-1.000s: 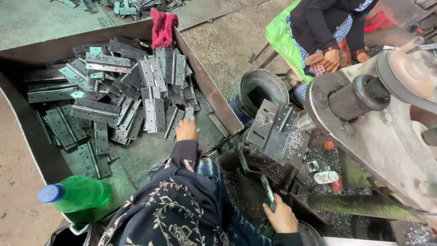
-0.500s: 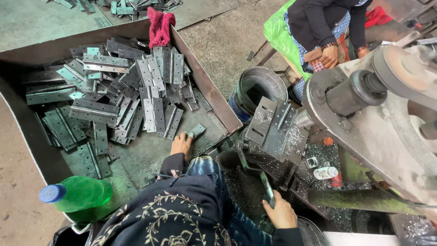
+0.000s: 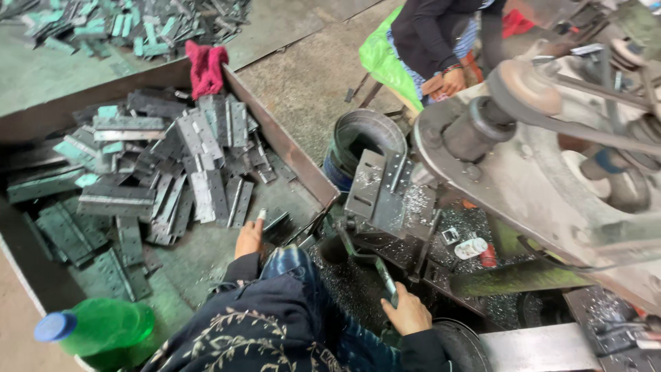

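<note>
The big grey metal press machine (image 3: 551, 186) fills the right side, metal shavings strewn over its bed. Left of it, a wide rusty steel tray (image 3: 289, 148) holds a large heap of flat grey perforated hinge plates (image 3: 172, 165), so most stock looks unworked. The left hand (image 3: 249, 238) grasps one small plate at the heap's near edge. The right hand (image 3: 407, 313) is clenched on the machine's slim dark lever (image 3: 383, 275).
</note>
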